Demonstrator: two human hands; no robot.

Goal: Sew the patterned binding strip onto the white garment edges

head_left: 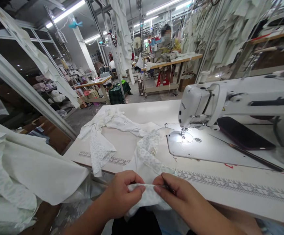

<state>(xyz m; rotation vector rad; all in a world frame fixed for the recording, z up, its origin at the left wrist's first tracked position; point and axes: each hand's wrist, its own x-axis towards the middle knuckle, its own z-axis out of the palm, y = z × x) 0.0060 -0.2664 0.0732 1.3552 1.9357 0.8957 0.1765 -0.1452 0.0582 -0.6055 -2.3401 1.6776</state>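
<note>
A pale garment with a faint green leopard-like print (148,153) lies across the table's front edge and hangs down to my lap. My left hand (123,194) pinches one end of its folded edge between thumb and forefinger. Close beside it, my right hand (178,192) grips the same edge, so a short stretch is held between both hands. A small dark metal tool (167,186) also sits in my right hand, partly hidden by the fingers; it looks like thread snips. The garment's far part (112,120) is loosely bunched on the white tabletop.
To the right stands a white sewing machine (203,104), its lamp lit over the metal needle plate (178,147). A dark pouch (244,133) and a thin pointed tool (254,156) lie there. Printed rulers (230,184) run along the front edge. Pale cloth (34,163) hangs at left.
</note>
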